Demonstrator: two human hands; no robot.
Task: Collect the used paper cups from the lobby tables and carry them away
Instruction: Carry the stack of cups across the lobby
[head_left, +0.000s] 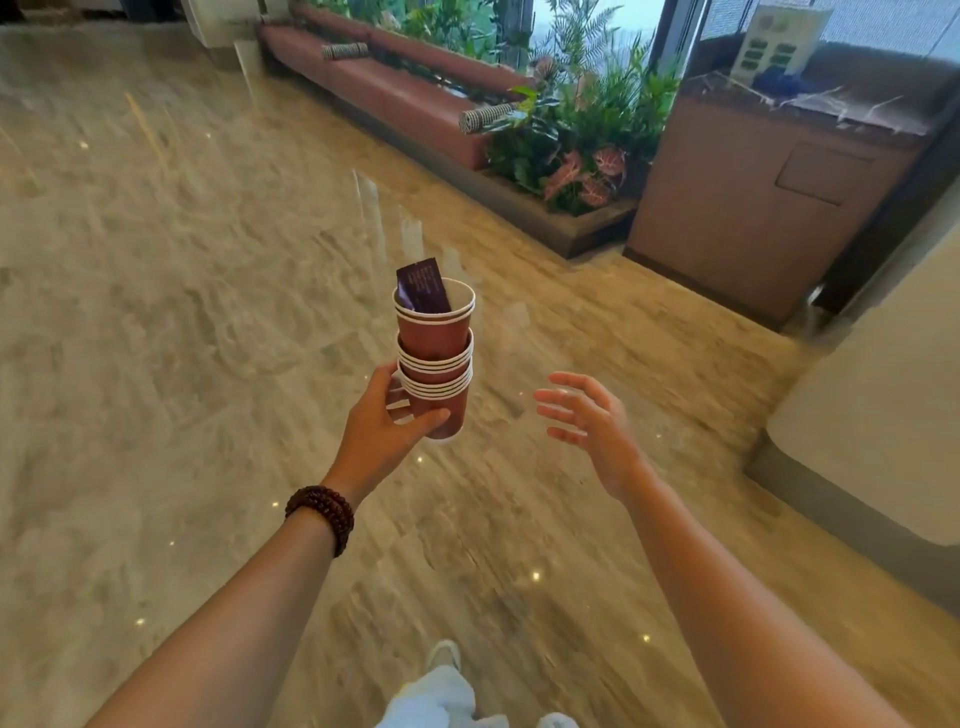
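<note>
A stack of several dark red paper cups (435, 358) with white rims stands upright in the air at the middle of the view. A dark purple packet (422, 287) sticks out of the top cup. My left hand (387, 428) grips the bottom cup of the stack, thumb across its front. My right hand (589, 418) hovers to the right of the stack, apart from it, with its fingers spread and holding nothing.
Polished marble floor (182, 312) stretches ahead and left. A long red bench (395, 88) and a planter of green and pink plants (576, 156) line the far side. A brown counter cabinet (753, 208) stands at right, a pale wall base (883, 441) nearer.
</note>
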